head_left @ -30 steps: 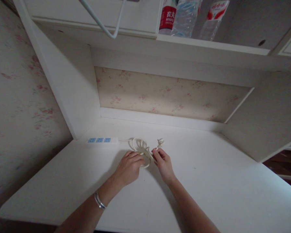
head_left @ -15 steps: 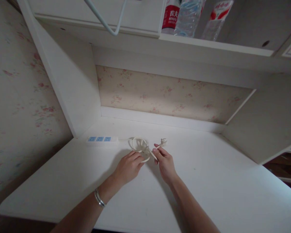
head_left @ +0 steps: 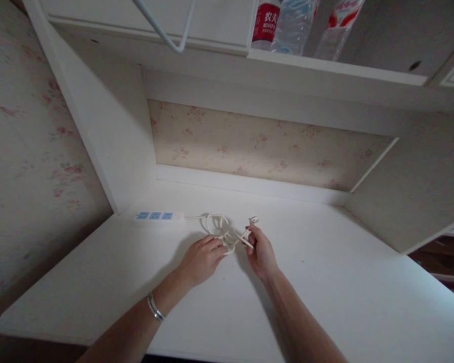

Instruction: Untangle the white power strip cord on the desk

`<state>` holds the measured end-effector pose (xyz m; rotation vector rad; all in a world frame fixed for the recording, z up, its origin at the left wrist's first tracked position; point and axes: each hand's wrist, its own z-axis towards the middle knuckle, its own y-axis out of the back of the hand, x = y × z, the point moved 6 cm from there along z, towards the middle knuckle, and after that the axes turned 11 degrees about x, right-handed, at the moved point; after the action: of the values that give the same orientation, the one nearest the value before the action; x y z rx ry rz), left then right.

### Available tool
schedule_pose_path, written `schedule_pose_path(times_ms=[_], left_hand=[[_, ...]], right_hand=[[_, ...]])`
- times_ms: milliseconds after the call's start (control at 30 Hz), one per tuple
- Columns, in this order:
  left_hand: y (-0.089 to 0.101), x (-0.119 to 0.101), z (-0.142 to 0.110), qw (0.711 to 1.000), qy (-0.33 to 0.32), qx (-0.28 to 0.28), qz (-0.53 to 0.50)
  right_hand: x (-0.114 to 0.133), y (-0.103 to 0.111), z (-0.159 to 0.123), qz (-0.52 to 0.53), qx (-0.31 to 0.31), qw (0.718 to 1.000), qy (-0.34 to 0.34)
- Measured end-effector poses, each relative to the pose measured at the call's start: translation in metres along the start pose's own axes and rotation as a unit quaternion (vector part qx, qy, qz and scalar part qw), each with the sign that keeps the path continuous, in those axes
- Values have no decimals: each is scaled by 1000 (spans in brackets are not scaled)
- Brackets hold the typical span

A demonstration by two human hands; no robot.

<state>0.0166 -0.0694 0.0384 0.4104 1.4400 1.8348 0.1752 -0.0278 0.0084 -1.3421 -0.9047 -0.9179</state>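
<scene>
A white power strip (head_left: 159, 217) with blue sockets lies on the white desk (head_left: 325, 282) near the left side panel. Its white cord (head_left: 217, 225) runs right into a loose coil. My left hand (head_left: 203, 259), with a bracelet at the wrist, rests on the near side of the coil, fingers curled on the cord. My right hand (head_left: 262, 252) pinches the cord just short of the plug (head_left: 253, 220), which sticks out above my fingers.
A shelf (head_left: 325, 68) overhead carries three plastic bottles (head_left: 293, 25). A white hanger (head_left: 166, 35) hangs at the top left. Floral wallpaper (head_left: 257, 146) backs the alcove, with white side panels on both sides.
My right hand has drawn the plug end slightly right and toward me, pulling the coil smaller. My left hand has stayed on the coil.
</scene>
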Motion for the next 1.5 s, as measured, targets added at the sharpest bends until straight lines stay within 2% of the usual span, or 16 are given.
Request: schedule_pose_path(times_ms=[100,233,400,500,700,833,967,1100,1200,1267,1400,1467,1500], left_hand=[[1,3,1,999,22,-12,-31],[2,6,1,997,46,-31,-47],[-2,4,2,997,15,-16,-69],[-1,3,3,993,14,-24,-113],[5,2,5,979,19,-31,-199],[3,6,4,980,45,-24,-192],[2,8,3,988,52,-7,-143],[3,8,2,994,48,6,-98],[3,12,1,993,61,-8,-105],[2,18,0,989,83,-29,-123],[3,30,-2,978,119,-67,-159],[4,32,-2,976,120,-82,-164],[5,32,-2,975,120,-88,-163]], right_hand=[[2,-3,-2,-8,4,1000,11],[-2,-16,-8,-101,56,993,15],[-5,-31,-15,-169,107,980,6],[-5,-33,-16,-182,112,977,-2],[3,-23,-16,-319,51,945,40],[4,-19,-16,-355,33,933,51],[6,-6,-12,-310,0,949,49],[12,15,-5,-229,-64,969,68],[11,29,2,-167,-84,979,82],[11,36,6,-169,-94,977,93],[19,46,6,-251,-163,945,131],[32,45,-2,-323,-195,907,188],[41,40,-8,-371,-205,876,230]])
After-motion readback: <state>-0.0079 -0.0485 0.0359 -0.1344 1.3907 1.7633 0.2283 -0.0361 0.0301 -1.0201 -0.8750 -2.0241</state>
